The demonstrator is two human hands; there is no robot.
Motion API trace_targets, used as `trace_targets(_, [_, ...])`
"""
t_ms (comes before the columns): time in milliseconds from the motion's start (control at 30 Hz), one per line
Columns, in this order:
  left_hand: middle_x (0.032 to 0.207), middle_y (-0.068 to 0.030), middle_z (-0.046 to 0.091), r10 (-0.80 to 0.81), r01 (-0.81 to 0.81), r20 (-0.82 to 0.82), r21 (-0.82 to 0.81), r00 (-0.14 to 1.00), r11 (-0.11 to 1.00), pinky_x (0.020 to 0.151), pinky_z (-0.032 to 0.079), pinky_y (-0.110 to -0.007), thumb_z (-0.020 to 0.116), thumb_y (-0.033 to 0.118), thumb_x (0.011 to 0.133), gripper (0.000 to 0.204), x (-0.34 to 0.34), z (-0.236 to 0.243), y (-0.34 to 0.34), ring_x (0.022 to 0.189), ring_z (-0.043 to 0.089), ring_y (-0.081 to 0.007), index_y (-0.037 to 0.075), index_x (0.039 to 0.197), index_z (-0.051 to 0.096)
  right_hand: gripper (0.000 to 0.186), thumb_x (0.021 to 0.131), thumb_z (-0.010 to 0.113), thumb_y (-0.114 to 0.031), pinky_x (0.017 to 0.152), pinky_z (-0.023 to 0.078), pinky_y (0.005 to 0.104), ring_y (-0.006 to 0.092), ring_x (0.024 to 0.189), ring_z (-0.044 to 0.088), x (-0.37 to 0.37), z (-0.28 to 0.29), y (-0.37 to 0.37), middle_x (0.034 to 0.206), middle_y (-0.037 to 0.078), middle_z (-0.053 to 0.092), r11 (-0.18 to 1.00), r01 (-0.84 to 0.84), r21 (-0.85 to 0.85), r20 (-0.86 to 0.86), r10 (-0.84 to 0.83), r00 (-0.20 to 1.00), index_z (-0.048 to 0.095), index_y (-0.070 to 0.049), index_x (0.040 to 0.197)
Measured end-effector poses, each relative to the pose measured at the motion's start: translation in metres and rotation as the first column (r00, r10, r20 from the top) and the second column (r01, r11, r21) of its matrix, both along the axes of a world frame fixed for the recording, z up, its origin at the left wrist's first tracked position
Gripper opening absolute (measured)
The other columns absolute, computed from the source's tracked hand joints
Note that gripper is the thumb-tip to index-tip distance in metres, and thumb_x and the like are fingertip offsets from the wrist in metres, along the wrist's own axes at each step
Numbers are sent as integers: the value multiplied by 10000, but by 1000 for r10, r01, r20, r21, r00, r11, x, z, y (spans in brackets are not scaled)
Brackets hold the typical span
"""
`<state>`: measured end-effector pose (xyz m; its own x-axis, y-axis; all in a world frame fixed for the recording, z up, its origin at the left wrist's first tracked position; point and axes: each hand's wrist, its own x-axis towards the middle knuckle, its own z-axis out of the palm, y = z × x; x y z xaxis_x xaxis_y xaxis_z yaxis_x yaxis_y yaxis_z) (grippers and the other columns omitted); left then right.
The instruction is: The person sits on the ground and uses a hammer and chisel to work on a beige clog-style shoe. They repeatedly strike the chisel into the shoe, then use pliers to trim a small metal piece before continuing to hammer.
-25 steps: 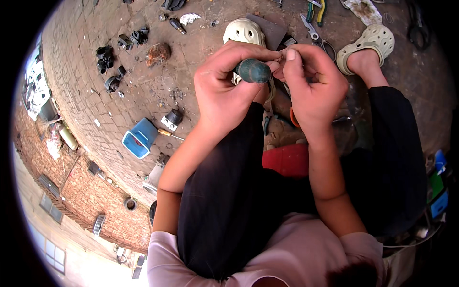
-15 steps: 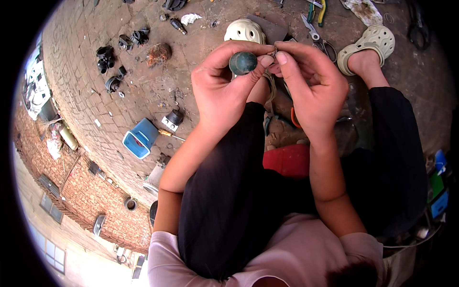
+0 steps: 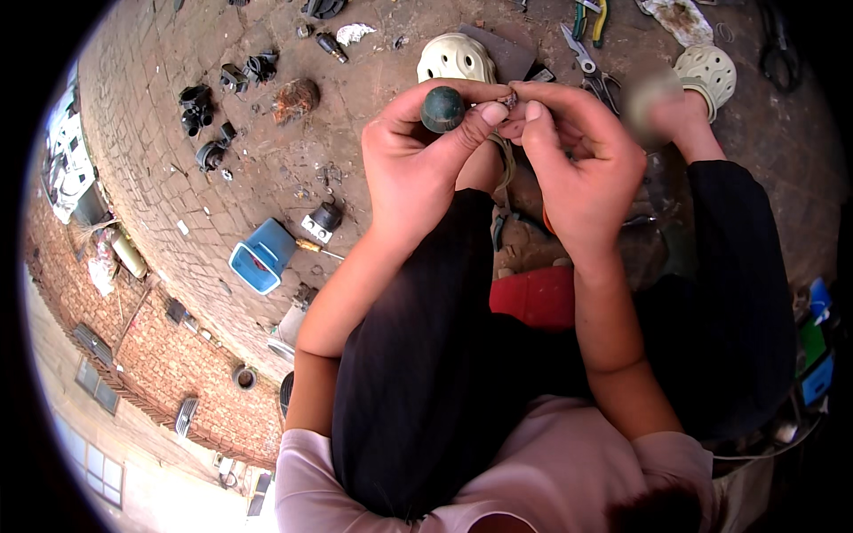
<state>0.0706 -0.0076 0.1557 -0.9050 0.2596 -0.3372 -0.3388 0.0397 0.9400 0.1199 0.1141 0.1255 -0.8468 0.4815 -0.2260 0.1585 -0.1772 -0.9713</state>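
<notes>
My left hand (image 3: pixel 400 182) is closed around a tool with a dark green, rounded handle end (image 3: pixel 442 109); the rest of that tool is hidden by the fingers. Between its thumb and forefinger sits a small, rough-looking part (image 3: pixel 508 100), too small to name. My right hand (image 3: pixel 588 173) meets the left one there, its curled fingertips at the same small part. Both hands are held up above my lap, fingertips nearly touching.
Black machine parts (image 3: pixel 195 108) and a rusty copper-coloured lump (image 3: pixel 295 101) lie on the brick ground at left. Closer stand a blue bin (image 3: pixel 275 238) and a yellow-handled screwdriver (image 3: pixel 309 245). Beyond my hands are scissors (image 3: pixel 582 55) and green-and-yellow-handled pliers (image 3: pixel 598 25). A red seat (image 3: pixel 533 298) shows between my legs.
The green handle end has tipped slightly left and up. My right thumb has shifted a little away from the left thumb, and the small part shows more.
</notes>
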Motion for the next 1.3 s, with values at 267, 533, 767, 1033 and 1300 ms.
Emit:
trace_targets(267, [992, -64, 708, -26, 24, -21, -87, 999, 996, 844, 480, -256, 682, 51, 908, 135, 2, -4, -6, 908, 624, -121, -22, 1020, 702, 120, 819, 751, -49, 600, 538, 240, 135, 661, 693, -3, -1, 7, 777, 82, 706, 967, -74, 242, -57, 90, 994, 710, -7, 923])
trace_targets(533, [925, -74, 726, -29, 19, -119, -85, 992, 996, 782, 524, -247, 697, 51, 904, 116, 2, -5, -4, 847, 647, -101, -41, 974, 704, 108, 844, 740, -54, 615, 535, 240, 122, 671, 671, -2, -2, 8, 788, 61, 689, 986, -102, 131, -50, 109, 993, 678, 4, 912])
trace_targets(767, [865, -77, 717, -50, -56, -350, -285, 936, 957, 766, 522, -279, 724, 24, 825, 124, 0, -9, -3, 834, 668, -171, 5, 948, 728, 170, 892, 657, 39, 802, 547, 244, 107, 883, 653, -1, 1, 13, 951, 67, 661, 885, -188, -426, -103, 159, 982, 590, 50, 1048])
trace_targets(1033, [869, -81, 710, -158, -28, -456, -375, 876, 927, 742, 506, -279, 729, 10, 794, 145, -4, -10, -6, 821, 653, -181, 15, 939, 736, 150, 894, 634, 67, 815, 546, 244, 113, 894, 652, -3, 6, 20, 947, 74, 659, 883, -210, -420, -85, 192, 978, 588, 58, 1037])
trace_targets(1300, [875, -60, 715, 30, -50, -105, -197, 994, 979, 746, 526, -257, 720, 0, 836, 116, 0, -6, -2, 806, 656, -112, -20, 950, 719, 132, 902, 633, 51, 824, 539, 249, 111, 896, 650, 0, -4, 20, 956, 72, 662, 833, -279, -478, -125, 249, 960, 593, 49, 1027])
